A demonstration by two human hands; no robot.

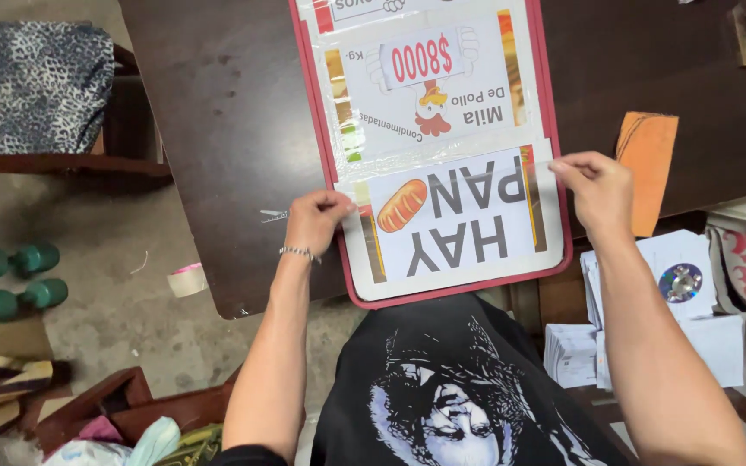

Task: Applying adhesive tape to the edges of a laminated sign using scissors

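A white sign [455, 226] printed with a loaf of bread and large grey letters is held flat on a red-rimmed board [325, 129] at the near edge of the dark tabletop [226, 129]; its left edge is pinched between the fingers of the left hand [317, 220], and its upper right corner is pinched by the right hand [597, 185]; what looks like clear tape is stretched along the sign's top edge, though this cannot be told for sure. A second sign [429, 78] with a chicken is set above it on the board. Bare tabletop is left to the left of the board; to the right an orange cloth [647, 160] hangs over the near edge. A disc [680, 282] on papers [649, 336] is seen below, right of the board.
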